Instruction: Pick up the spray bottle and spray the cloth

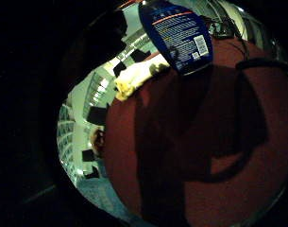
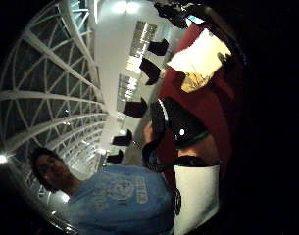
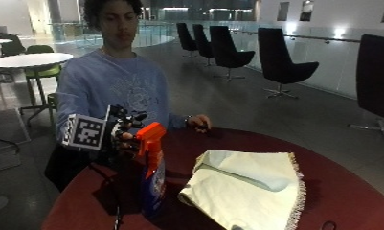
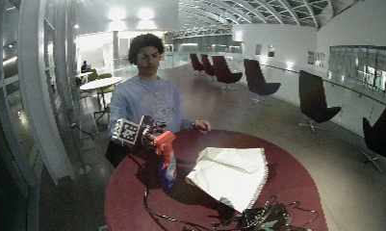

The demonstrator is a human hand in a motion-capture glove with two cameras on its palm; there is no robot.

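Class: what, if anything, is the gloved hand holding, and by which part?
The right hand grips the spray bottle at its orange trigger head, at the top.

The bottle is hiding the right hand's palm and blocking the cloth's near corner. The bottle's label print is reading too small.
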